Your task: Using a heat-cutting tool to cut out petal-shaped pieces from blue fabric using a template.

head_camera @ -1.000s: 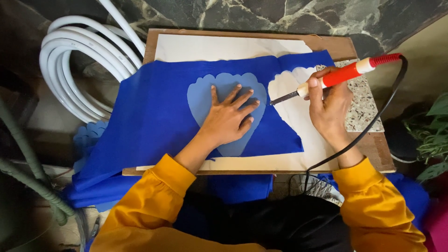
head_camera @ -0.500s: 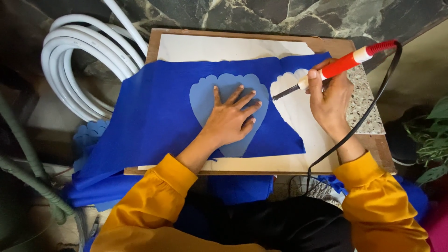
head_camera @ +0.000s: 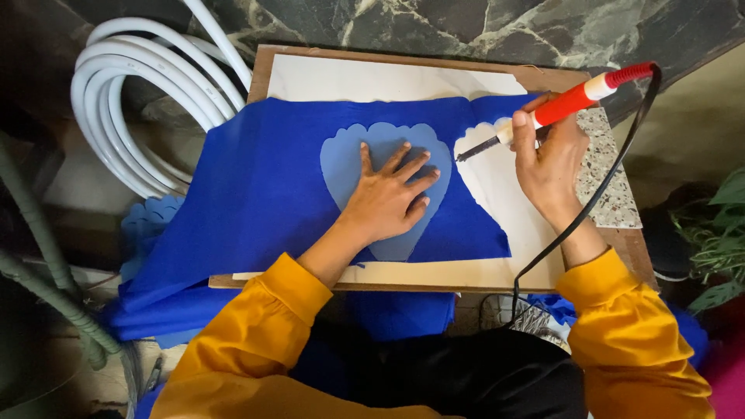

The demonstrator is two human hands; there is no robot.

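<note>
While a wooden board [head_camera: 264,66] served as the bench, a sheet of cream paper [head_camera: 372,77] lay over it and a large piece of blue fabric [head_camera: 256,186] was spread across both, spilling off the near left edge. Left of the board sat a coil of white hose [head_camera: 124,101]; a speckled stone slab [head_camera: 609,178] showed at the right edge. On the fabric lay a paler blue scalloped template [head_camera: 341,155], pinned flat by the left hand [head_camera: 388,202], fingers spread, gripping nothing. The right hand [head_camera: 551,167] held a closed grip on a red-handled hot cutting tool [head_camera: 574,97], its black cord [head_camera: 613,178] trailing back toward the person. The tool's long axis ran from upper right down to lower left, its dark tip just right of the template's scalloped edge, nearer the right hand. No packages, labels or signs showed.
</note>
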